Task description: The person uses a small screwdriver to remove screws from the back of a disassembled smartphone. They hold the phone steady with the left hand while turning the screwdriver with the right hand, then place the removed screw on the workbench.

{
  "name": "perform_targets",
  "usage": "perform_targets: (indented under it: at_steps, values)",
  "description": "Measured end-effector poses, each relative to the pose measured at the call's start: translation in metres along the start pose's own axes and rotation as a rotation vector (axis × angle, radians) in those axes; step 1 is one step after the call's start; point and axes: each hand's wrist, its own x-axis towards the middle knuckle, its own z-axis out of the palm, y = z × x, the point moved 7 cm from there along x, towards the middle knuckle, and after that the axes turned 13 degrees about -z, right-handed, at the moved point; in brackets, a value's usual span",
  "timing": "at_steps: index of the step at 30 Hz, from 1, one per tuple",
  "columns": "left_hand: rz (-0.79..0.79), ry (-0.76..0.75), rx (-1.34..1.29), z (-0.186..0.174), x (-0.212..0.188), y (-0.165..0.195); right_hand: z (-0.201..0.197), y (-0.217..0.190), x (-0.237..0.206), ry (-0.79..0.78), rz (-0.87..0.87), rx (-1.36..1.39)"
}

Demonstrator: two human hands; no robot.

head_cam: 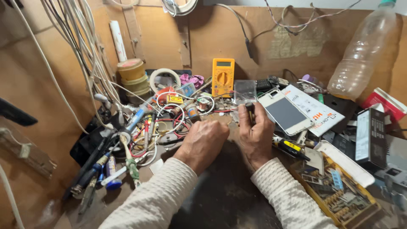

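Honestly, your right hand (255,135) is curled tight around a small dark stubby tool (251,111) held upright over the dark cluttered tabletop (224,191), while your left hand (204,141) is fisted just beside it; can't tell if it grips anything. That white smartphone (285,112) sits close, so a slip could scratch it.

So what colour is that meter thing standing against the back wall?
The meter is yellow-orange with a grey screen, seen clearly in the head view.
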Motion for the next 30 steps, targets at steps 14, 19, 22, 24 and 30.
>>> perform_targets:
  at_steps: [14, 19, 22, 24, 30]
  values:
    - [0.053, 0.055, 0.045, 0.005, -0.003, 0.004, 0.002, 0.001, -0.002, -0.027, 0.049, 0.06]
    - [0.03, 0.113, -0.064, -0.005, -0.005, 0.002, 0.0, 0.001, -0.004, -0.015, 0.046, 0.064]
    - [0.03, 0.097, -0.093, -0.011, 0.0, -0.001, 0.002, 0.001, -0.003, -0.021, 0.037, 0.058]
    - [0.033, 0.191, -0.194, -0.026, 0.002, -0.006, 0.001, 0.004, -0.004, -0.014, 0.073, 0.07]
    - [-0.153, 0.258, -0.533, -0.055, 0.016, -0.047, 0.002, 0.014, -0.003, -0.018, 0.123, 0.073]
